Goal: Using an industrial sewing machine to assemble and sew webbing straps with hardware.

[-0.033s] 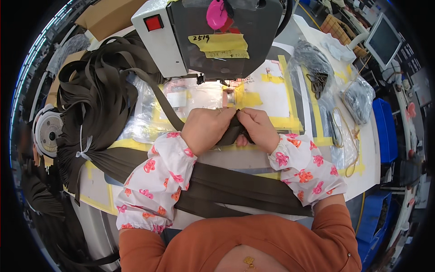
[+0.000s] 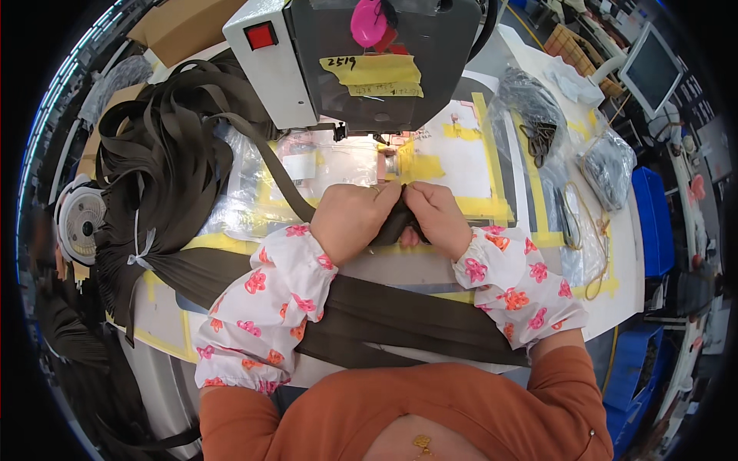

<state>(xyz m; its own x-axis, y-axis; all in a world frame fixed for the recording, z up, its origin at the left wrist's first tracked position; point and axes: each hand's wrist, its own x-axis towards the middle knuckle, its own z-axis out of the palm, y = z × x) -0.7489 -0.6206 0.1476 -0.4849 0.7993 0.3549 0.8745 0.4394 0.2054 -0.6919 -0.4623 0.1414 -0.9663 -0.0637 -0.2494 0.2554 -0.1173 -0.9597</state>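
My left hand and my right hand meet in front of the sewing machine. Both are closed, thumbs and fingers pinching a dark olive-brown strap that is folded between them. The part under the fingertips is hidden. From my left hand the strap runs up and leftward to a big looped pile of the same straps. A flat bundle of these straps passes beneath my forearms, tied at the left with a white tie.
Yellow tape and clear plastic sheeting cover parts of the white table. A small white fan stands at the left. Plastic bags and a loose cord lie at the right, beside blue bins. A screen stands at the far right.
Both hands keep their pinch on the strap in nearly the same spot. My right hand and sleeve have shifted very slightly left.
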